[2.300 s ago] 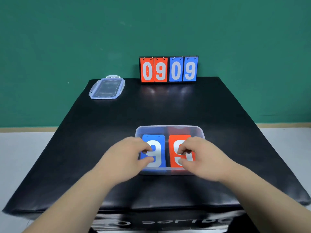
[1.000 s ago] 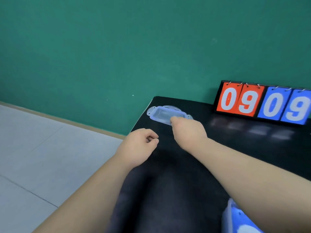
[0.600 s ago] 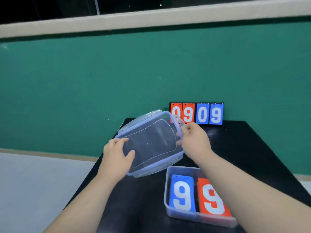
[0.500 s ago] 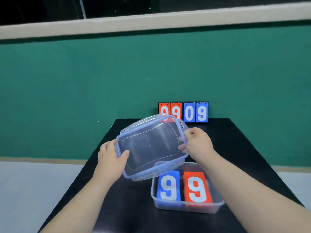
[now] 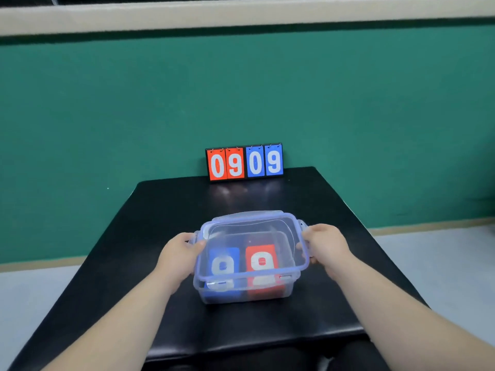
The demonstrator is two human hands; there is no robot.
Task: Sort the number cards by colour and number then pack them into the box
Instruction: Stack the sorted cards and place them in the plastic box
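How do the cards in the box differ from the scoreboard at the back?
The scoreboard stands upright at the far edge of the table; the blue card and red card lie flat in the box. The scoreboard shows four digits, red left of blue; the box shows two cards, blue left of red. The scoreboard is uncovered; the cards sit under a clear lid. Both have white digits on red and blue.

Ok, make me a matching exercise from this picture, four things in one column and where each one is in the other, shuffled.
1 lid
2 blue card
3 red card
4 scoreboard

A far edge of the table
B left half of the box
C held by left hand and right hand over the box
D right half of the box

Pairs: 1-C, 2-B, 3-D, 4-A
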